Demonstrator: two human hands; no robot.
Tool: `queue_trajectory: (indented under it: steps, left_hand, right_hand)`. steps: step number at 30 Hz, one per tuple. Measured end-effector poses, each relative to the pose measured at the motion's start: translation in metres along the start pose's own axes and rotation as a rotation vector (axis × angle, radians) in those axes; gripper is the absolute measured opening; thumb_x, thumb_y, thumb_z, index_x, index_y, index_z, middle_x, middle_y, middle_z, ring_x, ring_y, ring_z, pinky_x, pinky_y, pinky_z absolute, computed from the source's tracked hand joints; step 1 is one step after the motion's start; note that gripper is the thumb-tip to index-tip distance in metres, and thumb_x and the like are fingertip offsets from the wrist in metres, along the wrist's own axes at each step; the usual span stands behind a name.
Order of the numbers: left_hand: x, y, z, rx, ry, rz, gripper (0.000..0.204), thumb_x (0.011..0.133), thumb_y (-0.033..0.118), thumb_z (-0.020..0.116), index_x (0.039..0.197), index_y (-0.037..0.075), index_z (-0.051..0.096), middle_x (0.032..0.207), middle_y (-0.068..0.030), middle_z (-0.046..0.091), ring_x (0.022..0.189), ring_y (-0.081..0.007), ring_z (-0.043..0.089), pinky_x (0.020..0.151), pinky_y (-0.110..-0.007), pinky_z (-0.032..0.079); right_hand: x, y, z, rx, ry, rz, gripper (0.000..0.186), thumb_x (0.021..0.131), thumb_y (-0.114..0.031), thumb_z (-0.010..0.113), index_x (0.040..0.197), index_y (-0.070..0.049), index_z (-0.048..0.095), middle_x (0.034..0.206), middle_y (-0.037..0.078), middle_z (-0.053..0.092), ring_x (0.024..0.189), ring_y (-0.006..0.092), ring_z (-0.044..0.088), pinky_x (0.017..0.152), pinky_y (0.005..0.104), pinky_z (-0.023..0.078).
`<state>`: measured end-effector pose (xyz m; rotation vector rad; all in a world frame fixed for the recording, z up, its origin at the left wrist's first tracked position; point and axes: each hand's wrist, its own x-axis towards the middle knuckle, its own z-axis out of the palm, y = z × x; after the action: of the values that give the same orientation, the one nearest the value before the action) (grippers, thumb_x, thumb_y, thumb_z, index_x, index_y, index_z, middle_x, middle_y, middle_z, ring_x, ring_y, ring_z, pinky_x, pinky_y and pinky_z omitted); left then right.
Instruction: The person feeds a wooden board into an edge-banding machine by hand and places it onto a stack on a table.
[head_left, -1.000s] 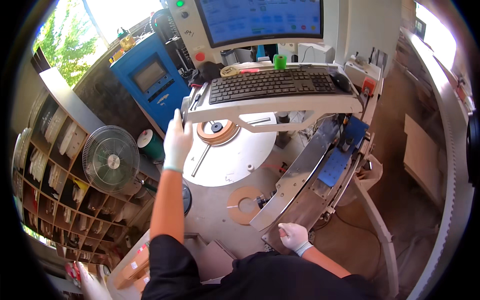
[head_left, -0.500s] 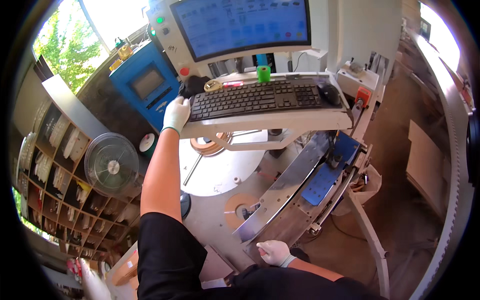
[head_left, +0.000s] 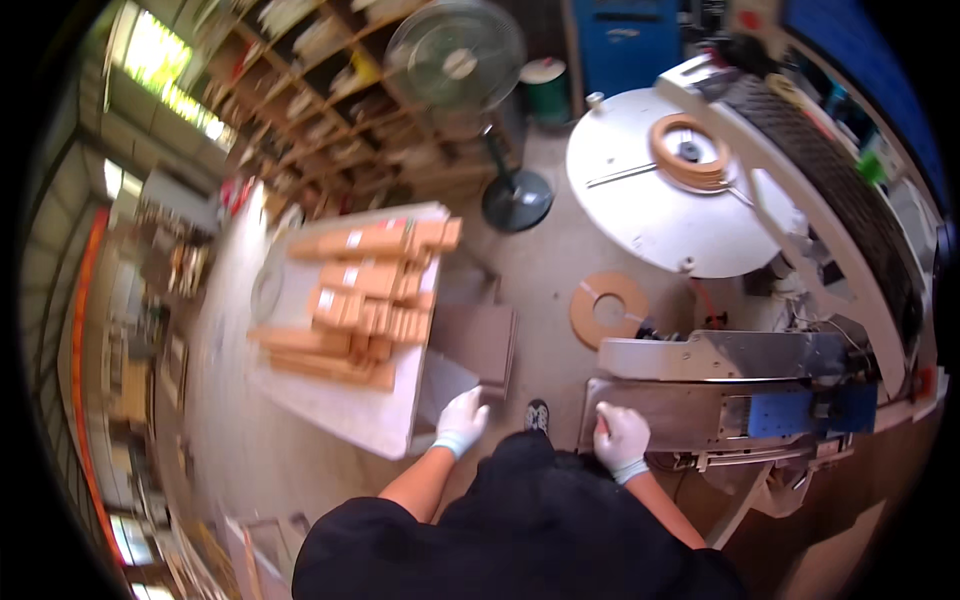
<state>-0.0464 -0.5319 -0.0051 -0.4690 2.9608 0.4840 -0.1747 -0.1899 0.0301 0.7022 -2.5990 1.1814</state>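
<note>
My left hand (head_left: 463,420), in a white glove, hangs open beside the near right corner of a pale table (head_left: 385,425), with the thumb apart from the fingers. I see nothing in it. My right hand (head_left: 622,438), gloved too, is curled closed over the near end of the metal machine bed (head_left: 665,412). A reddish bit shows at its fingertips, and what it holds, if anything, is hidden. Several bundles of long brown cardboard-coloured strips (head_left: 365,310) lie on the table to the left.
A standing fan (head_left: 458,65) and wooden pigeonhole shelves (head_left: 330,80) are at the back. A round white turntable (head_left: 640,215) carries a brown coil (head_left: 690,150). On the floor lies a brown ring (head_left: 585,310). The keyboard (head_left: 820,160) is at right; flat brown boards (head_left: 475,340) lean by the table.
My view has swung left, bringing the table with the strips into sight. My left hand has left the keyboard's edge and come down near my body. My right hand stays closed.
</note>
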Motion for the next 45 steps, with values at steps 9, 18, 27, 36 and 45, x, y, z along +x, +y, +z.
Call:
queue_trajectory:
  steps: [9,18,27,36,45]
  left_hand:
    - [-0.122,-0.224,0.008,-0.162,0.259,-0.786,0.065,0.088,0.035,0.064,0.139,-0.003,0.053,0.13,-0.0313,0.06,0.122,-0.0454,0.057,0.107,-0.049,0.044]
    - [0.014,-0.238,-0.046,0.235,-0.173,-0.192,0.064,0.09,0.024,0.063,0.15,0.01,0.045,0.156,-0.0156,0.043,0.143,-0.0336,0.042,0.113,-0.047,0.04]
    - [0.063,-0.253,-0.051,0.406,-0.374,-0.043,0.037,0.088,0.006,0.059,0.124,0.005,0.064,0.131,-0.0136,0.064,0.122,-0.027,0.061,0.095,-0.044,0.054]
    - [-0.02,-0.186,-0.01,0.043,-0.346,0.409,0.054,0.074,0.029,0.079,0.12,0.008,0.059,0.118,-0.0147,0.062,0.12,-0.0335,0.057,0.104,-0.047,0.043]
    - [-0.049,-0.228,-0.021,0.058,-0.187,0.307,0.068,0.07,0.016,0.077,0.133,0.008,0.052,0.134,-0.0159,0.052,0.13,-0.0358,0.046,0.111,-0.05,0.035]
  right_hand:
    - [-0.014,0.007,0.015,-0.209,-0.008,-0.042,0.028,0.082,-0.004,0.064,0.109,-0.01,0.07,0.085,0.011,0.065,0.078,0.0328,0.064,0.073,0.0439,0.052]
    - [-0.018,0.006,0.023,-0.339,0.131,0.244,0.019,0.097,-0.014,0.061,0.108,-0.004,0.073,0.108,0.014,0.073,0.099,0.032,0.07,0.088,0.0379,0.054]
    - [-0.005,0.008,0.028,-0.467,0.158,0.353,0.021,0.097,-0.017,0.059,0.11,-0.006,0.07,0.107,0.014,0.072,0.098,0.0321,0.069,0.089,0.0379,0.052]
    - [-0.022,0.019,0.039,-0.539,0.148,0.353,0.026,0.098,-0.019,0.058,0.116,-0.004,0.068,0.114,0.014,0.071,0.106,0.0331,0.067,0.094,0.0401,0.051]
    - [-0.018,0.007,0.041,-0.473,0.172,0.333,0.026,0.095,-0.017,0.061,0.115,-0.004,0.07,0.114,0.015,0.071,0.107,0.0336,0.066,0.095,0.0403,0.051]
